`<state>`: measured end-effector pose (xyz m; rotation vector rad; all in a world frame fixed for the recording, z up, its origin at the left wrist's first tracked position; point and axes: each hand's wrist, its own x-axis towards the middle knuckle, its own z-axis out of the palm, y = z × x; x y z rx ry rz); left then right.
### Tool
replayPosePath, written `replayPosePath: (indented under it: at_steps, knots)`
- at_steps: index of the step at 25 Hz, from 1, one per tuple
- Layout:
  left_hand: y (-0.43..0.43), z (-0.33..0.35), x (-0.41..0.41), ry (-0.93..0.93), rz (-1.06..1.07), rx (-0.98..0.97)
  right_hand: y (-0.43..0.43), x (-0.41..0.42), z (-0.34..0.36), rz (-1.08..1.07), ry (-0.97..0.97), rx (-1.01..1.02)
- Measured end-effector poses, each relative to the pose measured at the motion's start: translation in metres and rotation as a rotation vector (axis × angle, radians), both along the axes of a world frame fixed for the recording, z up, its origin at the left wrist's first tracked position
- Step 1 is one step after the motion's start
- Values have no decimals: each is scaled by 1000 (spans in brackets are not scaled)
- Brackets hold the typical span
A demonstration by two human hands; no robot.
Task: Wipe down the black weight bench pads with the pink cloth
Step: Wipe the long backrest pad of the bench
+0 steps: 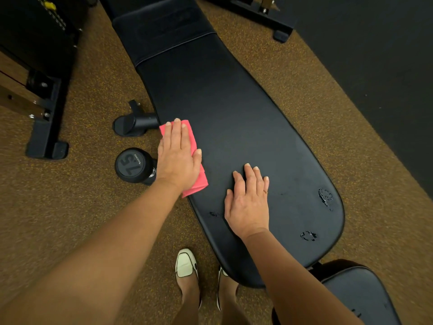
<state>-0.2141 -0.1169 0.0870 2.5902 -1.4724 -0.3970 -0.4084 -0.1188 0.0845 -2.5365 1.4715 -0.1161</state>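
Nearest us, the right hand [248, 202] lies flat on the long back pad [234, 118], fingers loosely spread and holding nothing, probably there to brace the lean. Just past it, the left hand [179, 156] presses the pink cloth [199, 179] against the pad's left edge, fingers straight and close together, palm down for even pressure. A dumbbell [132, 165] sits on the floor beside it. Farther up, the headrest section [161, 26] looks yet to be wiped.

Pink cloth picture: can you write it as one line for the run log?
left hand: flat on pink cloth | cloth: at bench pad's left edge | right hand: flat on pad, empty | dumbbell: on floor
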Motion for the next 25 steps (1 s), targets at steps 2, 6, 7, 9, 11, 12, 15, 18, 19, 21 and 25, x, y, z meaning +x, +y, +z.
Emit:
replayPosePath:
  at_steps: [2, 6, 7, 9, 11, 12, 15, 18, 19, 21, 25]
  knots:
    - [3, -2, 10, -5, -76, -21, 0, 1, 1, 3, 4, 6]
    - [-3, -6, -2, 64, 139, -102, 0, 0, 0, 9, 3, 14]
    - [-6, -5, -8, 152, 270, -137, -1, -1, 0, 8, 6, 15]
    - [-10, -2, -13, 323, 501, -191, 0, -1, 0, 9, 3, 12]
    - [-4, -1, -14, 323, 501, -173, 0, -1, 0, 11, 2, 7]
    - [1, -2, -17, 255, 426, -139, 0, -1, 0, 13, 2, 4]
    - [21, -2, -28, -4, 64, -9, 0, -2, 0, 17, 2, 3]
    - [31, -2, -23, -54, -199, 38, 0, -1, 1, 19, 6, 9]
    - [32, -1, -20, -48, -245, 31, -1, -2, 2, 22, 8, 8]
    - [32, -2, -18, -46, -234, 18, -2, -2, 2, 30, 11, 8]
    - [24, -2, -47, 74, 169, -41, -2, -2, 0, 29, 7, 2]
